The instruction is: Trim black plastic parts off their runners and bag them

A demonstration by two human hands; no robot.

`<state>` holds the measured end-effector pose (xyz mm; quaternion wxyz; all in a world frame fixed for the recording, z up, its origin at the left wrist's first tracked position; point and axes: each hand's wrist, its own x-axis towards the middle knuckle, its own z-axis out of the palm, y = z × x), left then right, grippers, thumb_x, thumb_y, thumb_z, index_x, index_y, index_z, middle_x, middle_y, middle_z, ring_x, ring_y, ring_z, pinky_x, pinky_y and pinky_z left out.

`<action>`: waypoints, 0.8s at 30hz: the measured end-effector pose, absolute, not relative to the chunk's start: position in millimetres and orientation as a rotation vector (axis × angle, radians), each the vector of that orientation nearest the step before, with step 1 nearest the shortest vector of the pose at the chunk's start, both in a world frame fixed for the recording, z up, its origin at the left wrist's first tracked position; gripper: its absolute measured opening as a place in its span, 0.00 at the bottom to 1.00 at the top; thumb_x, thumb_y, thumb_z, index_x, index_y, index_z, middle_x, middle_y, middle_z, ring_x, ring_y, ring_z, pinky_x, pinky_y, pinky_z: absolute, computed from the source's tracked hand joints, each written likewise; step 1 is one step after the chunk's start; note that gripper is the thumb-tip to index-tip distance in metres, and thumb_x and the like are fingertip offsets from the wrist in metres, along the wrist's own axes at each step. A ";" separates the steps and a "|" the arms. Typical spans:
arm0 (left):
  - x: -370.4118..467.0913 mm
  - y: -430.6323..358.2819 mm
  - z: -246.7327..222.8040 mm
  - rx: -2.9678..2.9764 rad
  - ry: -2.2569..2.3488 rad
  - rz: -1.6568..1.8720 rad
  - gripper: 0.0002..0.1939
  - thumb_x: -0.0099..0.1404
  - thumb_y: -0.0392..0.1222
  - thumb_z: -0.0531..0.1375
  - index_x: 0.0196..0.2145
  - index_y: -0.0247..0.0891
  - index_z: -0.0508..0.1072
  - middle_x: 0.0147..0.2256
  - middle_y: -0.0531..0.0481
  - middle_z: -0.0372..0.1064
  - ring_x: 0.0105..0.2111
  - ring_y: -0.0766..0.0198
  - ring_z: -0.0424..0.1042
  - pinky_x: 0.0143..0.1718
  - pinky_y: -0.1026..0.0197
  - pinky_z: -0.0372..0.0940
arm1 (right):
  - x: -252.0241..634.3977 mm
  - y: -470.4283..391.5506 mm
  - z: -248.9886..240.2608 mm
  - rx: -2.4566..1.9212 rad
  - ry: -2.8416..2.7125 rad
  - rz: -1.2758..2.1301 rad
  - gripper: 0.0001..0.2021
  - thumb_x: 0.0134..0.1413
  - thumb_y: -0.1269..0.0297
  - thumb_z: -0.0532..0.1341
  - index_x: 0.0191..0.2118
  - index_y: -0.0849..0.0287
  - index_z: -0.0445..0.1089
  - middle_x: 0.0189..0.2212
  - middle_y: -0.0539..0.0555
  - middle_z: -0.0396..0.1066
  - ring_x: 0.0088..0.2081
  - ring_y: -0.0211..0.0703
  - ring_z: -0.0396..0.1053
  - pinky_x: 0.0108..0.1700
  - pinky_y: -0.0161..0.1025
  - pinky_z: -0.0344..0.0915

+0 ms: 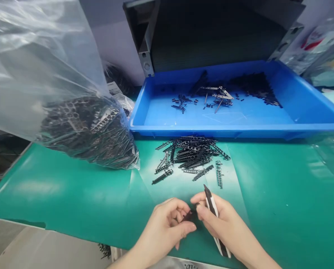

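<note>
Near the front edge of the green mat, my left hand (171, 224) is closed, its fingertips holding a small black plastic part (188, 216). My right hand (219, 218) meets it from the right, with thumb and forefinger close to that part. A slim white-and-black cutter knife (212, 205) lies in the right hand's grip, its black pointed end facing up and away. Whether the right fingertips also pinch the black part is hard to make out. Just beyond both hands is a heap of black ladder-like plastic strips (193, 153), with a single strip (219, 174) lying apart at its right.
Behind the heap stands a blue tray (240, 129) containing black pieces and small metal-looking parts (219, 93). A large clear bag (91, 130) full of black strips leans at the left. Clear plastic packaging (326, 48) sits at the far right. Green mat (281, 194) covers the table.
</note>
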<state>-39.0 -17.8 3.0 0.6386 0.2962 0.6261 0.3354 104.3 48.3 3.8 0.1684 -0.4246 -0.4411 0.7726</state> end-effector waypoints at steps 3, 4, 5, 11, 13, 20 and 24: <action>-28.2 -17.9 1.6 0.546 1.245 0.768 0.10 0.54 0.42 0.60 0.30 0.38 0.63 0.15 0.61 0.60 0.11 0.75 0.57 0.09 0.74 0.53 | 106.3 51.7 1.6 -1.166 -1.257 2.255 0.22 0.45 0.42 0.60 0.27 0.59 0.61 0.16 0.41 0.52 0.14 0.26 0.40 0.15 0.30 0.38; -26.9 -18.1 1.9 0.533 1.203 0.772 0.10 0.56 0.44 0.59 0.32 0.37 0.62 0.15 0.59 0.63 0.10 0.75 0.57 0.09 0.74 0.51 | 107.7 52.2 1.3 -1.160 -1.254 2.264 0.22 0.45 0.43 0.60 0.27 0.59 0.60 0.15 0.41 0.52 0.14 0.26 0.40 0.15 0.29 0.38; -26.3 -18.5 2.5 0.532 1.176 0.776 0.11 0.57 0.46 0.58 0.32 0.37 0.62 0.16 0.58 0.65 0.09 0.76 0.58 0.09 0.75 0.50 | 109.5 52.3 1.5 -1.156 -1.261 2.266 0.21 0.46 0.43 0.60 0.28 0.59 0.61 0.15 0.41 0.52 0.14 0.26 0.41 0.15 0.29 0.39; -25.8 -20.9 5.4 0.499 1.203 0.854 0.12 0.59 0.48 0.56 0.35 0.36 0.63 0.13 0.59 0.65 0.06 0.77 0.55 0.07 0.76 0.45 | 129.8 44.9 11.5 -1.221 -1.672 1.878 0.23 0.59 0.46 0.46 0.48 0.57 0.64 0.28 0.51 0.64 0.19 0.33 0.55 0.21 0.33 0.57; -25.2 -21.4 5.7 0.467 1.208 0.888 0.13 0.59 0.48 0.57 0.37 0.36 0.63 0.13 0.59 0.64 0.06 0.77 0.54 0.07 0.76 0.45 | 137.0 39.3 14.8 -1.181 -1.954 1.673 0.20 0.62 0.53 0.43 0.54 0.53 0.61 0.35 0.54 0.68 0.27 0.38 0.64 0.31 0.37 0.64; -20.0 -27.1 8.8 0.451 1.234 0.919 0.14 0.57 0.48 0.59 0.36 0.37 0.62 0.12 0.60 0.63 0.05 0.77 0.53 0.06 0.76 0.46 | 142.6 27.7 10.9 -0.945 -2.506 1.143 0.21 0.60 0.70 0.45 0.57 0.57 0.57 0.36 0.57 0.72 0.35 0.47 0.69 0.29 0.39 0.67; -17.7 -28.1 7.5 0.460 1.263 0.916 0.12 0.59 0.47 0.57 0.36 0.38 0.61 0.11 0.60 0.63 0.05 0.77 0.54 0.08 0.76 0.46 | 141.1 29.6 9.5 -0.892 -2.565 1.005 0.20 0.60 0.71 0.45 0.56 0.60 0.59 0.36 0.57 0.73 0.34 0.46 0.70 0.27 0.39 0.67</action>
